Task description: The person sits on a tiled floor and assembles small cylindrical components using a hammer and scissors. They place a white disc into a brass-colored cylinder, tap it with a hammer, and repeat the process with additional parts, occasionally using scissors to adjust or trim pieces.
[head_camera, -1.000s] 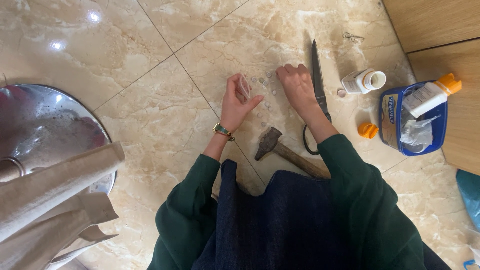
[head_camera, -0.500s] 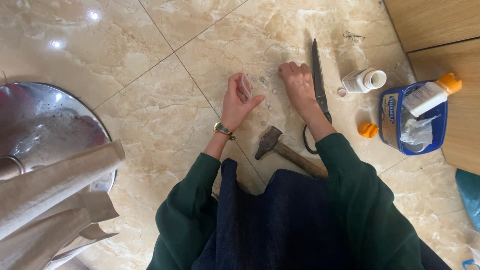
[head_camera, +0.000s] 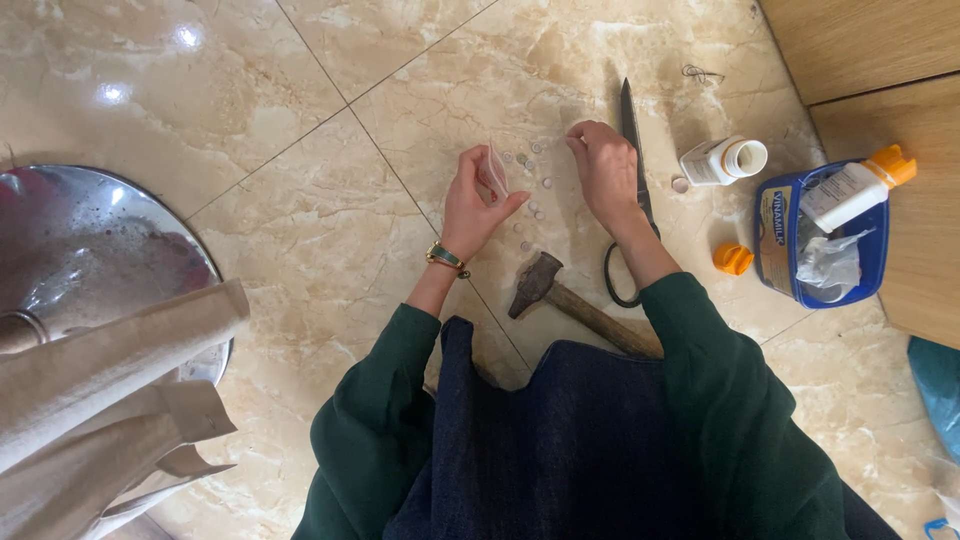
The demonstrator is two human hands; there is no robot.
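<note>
Nearest, a hammer (head_camera: 570, 300) with a worn wooden handle is seen lying on the marble floor (head_camera: 300, 230), just in front of the lap. Beyond it, the left hand (head_camera: 475, 200) is raised, a small clear plastic bag (head_camera: 495, 170) pinched upright between thumb and fingers. The bag is judged thin, limp and slippery, best held at its open edge. The right hand (head_camera: 605, 170) is closed, fingertips gathered at the floor over small pale discs (head_camera: 535, 195) scattered between both hands; whether one is held cannot be told. The discs seem light and hard, easily slid, best nipped at the rim. Long dark scissors (head_camera: 632, 170) are laid just right of that hand. Further right, a white bottle (head_camera: 722, 160) is tipped on its side, its orange cap (head_camera: 733, 258) apart, beside a blue tub (head_camera: 770, 240) holding a white, orange-tipped bottle (head_camera: 850, 190).
</note>
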